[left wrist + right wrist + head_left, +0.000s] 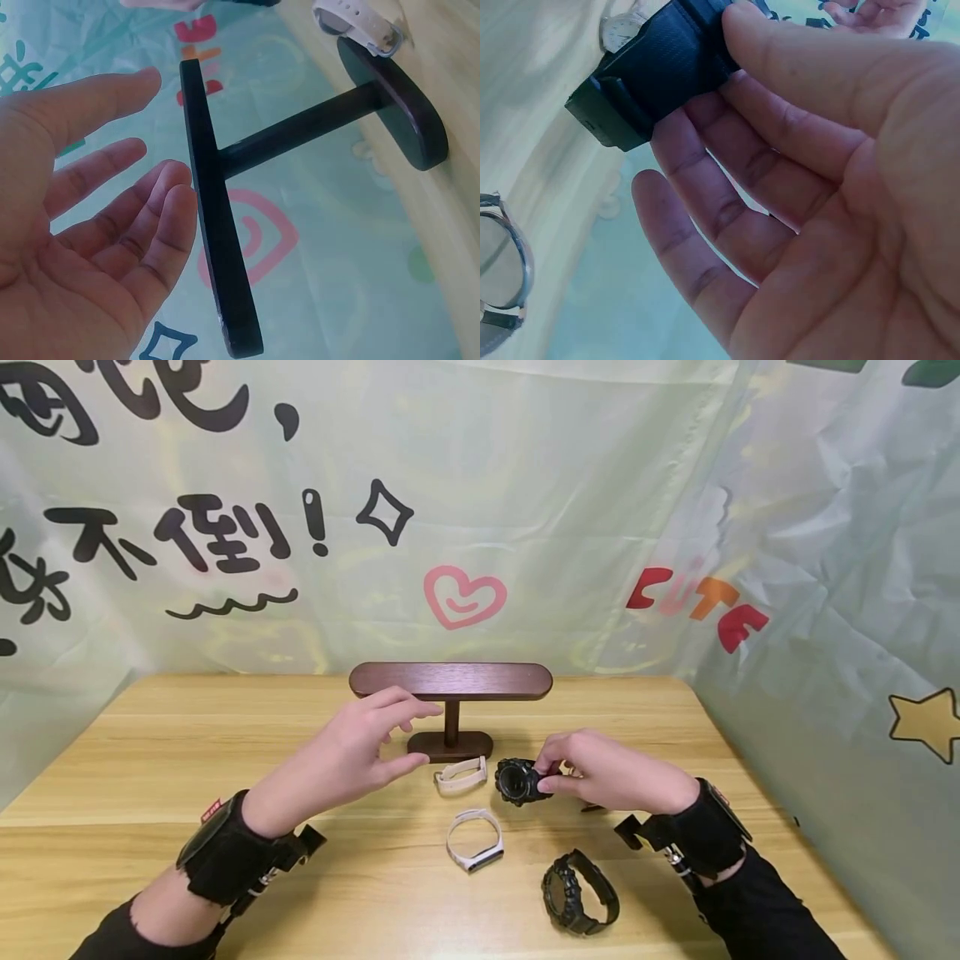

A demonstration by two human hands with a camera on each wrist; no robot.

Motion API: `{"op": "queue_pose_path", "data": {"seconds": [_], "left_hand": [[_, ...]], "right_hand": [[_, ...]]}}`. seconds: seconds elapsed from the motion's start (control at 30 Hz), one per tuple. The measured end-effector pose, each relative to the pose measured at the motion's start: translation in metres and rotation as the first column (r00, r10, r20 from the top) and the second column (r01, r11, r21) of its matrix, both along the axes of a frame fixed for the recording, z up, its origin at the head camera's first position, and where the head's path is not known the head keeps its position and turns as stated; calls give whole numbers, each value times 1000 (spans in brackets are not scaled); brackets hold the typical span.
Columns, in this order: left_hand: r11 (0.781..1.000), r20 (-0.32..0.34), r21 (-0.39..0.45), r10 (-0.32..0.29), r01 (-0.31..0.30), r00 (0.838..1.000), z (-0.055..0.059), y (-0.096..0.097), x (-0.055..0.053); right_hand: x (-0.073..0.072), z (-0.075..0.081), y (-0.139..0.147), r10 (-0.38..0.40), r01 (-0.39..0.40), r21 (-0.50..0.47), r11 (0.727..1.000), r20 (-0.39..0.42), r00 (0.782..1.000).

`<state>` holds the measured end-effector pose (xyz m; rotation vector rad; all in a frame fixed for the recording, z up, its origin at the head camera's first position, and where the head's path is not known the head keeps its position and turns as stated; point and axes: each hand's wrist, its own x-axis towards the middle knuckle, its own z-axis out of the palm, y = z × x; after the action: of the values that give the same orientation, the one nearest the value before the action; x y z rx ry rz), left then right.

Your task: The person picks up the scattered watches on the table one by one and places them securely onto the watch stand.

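Observation:
My right hand [603, 768] pinches a black wristwatch [516, 781] by its strap, thumb on one side and fingers on the other. In the right wrist view, the black strap [664, 79] is between thumb and fingertips. My left hand [356, 743] is held out with fingers apart, holding nothing, near the left part of a dark wooden T-shaped display stand [450, 679]. The left wrist view has its fingertips close beside the stand's bar [206, 195]; whether they touch, I cannot tell. A watch with a pale strap [461, 775] lies before the stand's base.
On the wooden table [225, 852], a white fitness band [476, 841] lies in the middle, with another black watch [579, 893] nearer me to the right. A round silver-rimmed watch [502, 262] is mostly hidden by my right hand in the head view. Printed cloth [585, 510] hangs behind.

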<state>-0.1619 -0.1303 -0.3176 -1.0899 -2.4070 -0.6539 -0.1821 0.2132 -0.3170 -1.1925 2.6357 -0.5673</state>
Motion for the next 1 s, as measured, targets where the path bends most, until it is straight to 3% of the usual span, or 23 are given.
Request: {"op": "queue_pose_path", "data": {"seconds": [0.3, 0.5, 0.83, 1.0], "left_hand": [[998, -51, -23, -63, 62, 997, -9, 5, -1], [993, -34, -28, -112, 112, 993, -10, 13, 2], [994, -37, -13, -104, 104, 994, -18, 23, 9], [991, -37, -4, -134, 134, 990, -20, 27, 11]], "right_hand": [[6, 8, 1, 3, -4, -10, 1000, -37, 999], [11, 14, -2, 30, -31, -21, 999, -53, 998], [17, 15, -11, 40, -46, -58, 997, -103, 994], [20, 16, -15, 54, -63, -75, 995, -119, 991]]}}
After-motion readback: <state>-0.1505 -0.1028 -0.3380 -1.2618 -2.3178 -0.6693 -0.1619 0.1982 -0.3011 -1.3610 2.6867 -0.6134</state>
